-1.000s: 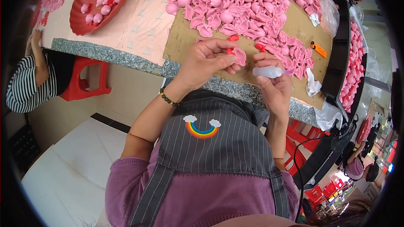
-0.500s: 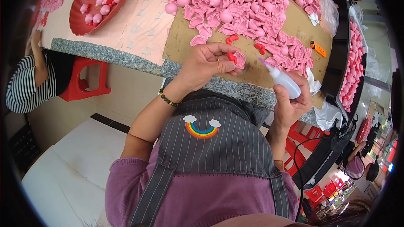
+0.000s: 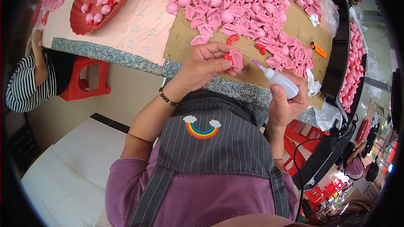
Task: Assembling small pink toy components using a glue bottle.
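Observation:
My left hand (image 3: 207,64) pinches a small pink moulded piece (image 3: 236,58) with a red bit on it, held just above the near edge of a brown cardboard sheet (image 3: 299,28). My right hand (image 3: 287,100) grips a small white squeeze bottle (image 3: 280,79). Its thin purple nozzle points up-left, ending just short of the pink piece. A big heap of similar pink pieces (image 3: 235,4) covers the far part of the cardboard. Two small red bits (image 3: 232,39) lie loose near my left hand.
A red bowl (image 3: 80,19) holding pink round pieces sits far left on a pink cloth (image 3: 139,21). An orange cutter (image 3: 318,49) lies on the cardboard's right. A black tray (image 3: 339,54) with more pink pieces stands at the right. A person in a striped shirt (image 3: 25,84) sits left by a red stool (image 3: 82,80).
My right hand has turned the white bottle from lying in the palm to nozzle pointing at the pink piece, and lowered slightly. My left hand kept holding the piece in place.

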Motion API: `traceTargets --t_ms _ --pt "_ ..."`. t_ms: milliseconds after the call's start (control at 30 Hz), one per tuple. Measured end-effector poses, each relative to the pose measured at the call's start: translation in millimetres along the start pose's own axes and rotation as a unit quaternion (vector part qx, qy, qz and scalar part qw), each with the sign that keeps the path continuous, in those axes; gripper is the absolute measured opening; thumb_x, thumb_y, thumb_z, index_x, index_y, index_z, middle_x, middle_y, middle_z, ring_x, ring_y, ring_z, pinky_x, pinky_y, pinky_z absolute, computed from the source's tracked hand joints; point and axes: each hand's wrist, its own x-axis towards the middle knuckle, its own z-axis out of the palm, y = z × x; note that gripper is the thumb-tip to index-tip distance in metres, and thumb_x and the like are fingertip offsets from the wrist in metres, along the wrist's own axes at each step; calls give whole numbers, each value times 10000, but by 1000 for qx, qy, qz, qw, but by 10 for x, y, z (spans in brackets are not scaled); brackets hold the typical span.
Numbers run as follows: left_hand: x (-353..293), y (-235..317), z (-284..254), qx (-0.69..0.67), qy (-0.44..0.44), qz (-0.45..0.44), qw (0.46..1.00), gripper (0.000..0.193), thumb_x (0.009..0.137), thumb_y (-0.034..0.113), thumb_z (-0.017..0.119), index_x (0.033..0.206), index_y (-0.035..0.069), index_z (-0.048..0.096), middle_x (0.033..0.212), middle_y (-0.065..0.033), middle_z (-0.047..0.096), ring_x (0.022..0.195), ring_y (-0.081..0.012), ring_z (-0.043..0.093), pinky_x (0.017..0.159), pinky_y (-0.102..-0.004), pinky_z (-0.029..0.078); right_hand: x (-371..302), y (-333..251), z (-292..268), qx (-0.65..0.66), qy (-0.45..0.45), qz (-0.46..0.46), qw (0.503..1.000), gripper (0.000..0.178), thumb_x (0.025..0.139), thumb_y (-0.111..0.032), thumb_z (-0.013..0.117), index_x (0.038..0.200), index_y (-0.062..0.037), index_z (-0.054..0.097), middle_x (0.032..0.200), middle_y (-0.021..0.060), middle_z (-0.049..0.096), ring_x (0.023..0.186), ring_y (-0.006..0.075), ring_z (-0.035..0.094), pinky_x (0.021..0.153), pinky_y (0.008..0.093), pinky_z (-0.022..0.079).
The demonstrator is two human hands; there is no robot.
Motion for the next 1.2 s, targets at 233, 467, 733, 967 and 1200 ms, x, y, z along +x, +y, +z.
traceTargets --t_ms 233,467,733,967,1200 --pt "-3 -12 36 6 5 9 1000 333 821 -5 554 1145 -60 505 981 -168 606 862 -216 622 745 -302 527 3 170 9 158 27 104 982 321 682 -58 710 930 40 531 833 128 600 719 173 569 672 257 442" --pt "-15 -50 115 89 20 35 995 401 780 -51 595 1169 -45 498 967 -149 620 856 -176 615 760 -282 518 20 292 267 185 -31 191 963 337 651 150 638 871 -21 449 850 155 608 752 188 618 691 279 507" --pt "-13 -9 146 177 49 24 983 475 751 -49 622 1202 -36 474 879 -69 621 771 -68 587 659 -175 469 32 173 311 52 -50 146 987 310 689 142 628 878 -17 439 825 122 610 725 128 600 655 232 493" --pt "7 -73 105 145 50 36 988 354 768 -54 603 1113 -49 529 935 -106 628 832 -117 608 719 -220 497 80 175 286 105 -61 169 978 254 746 92 590 962 16 480 889 113 607 788 129 588 716 235 478" --pt "4 -72 107 148 31 72 986 303 770 -30 631 1057 -61 541 989 -132 614 893 -158 603 785 -266 498 56 111 -53 -94 -137 114 979 340 810 -26 587 1128 51 494 951 108 605 840 159 593 772 259 469"
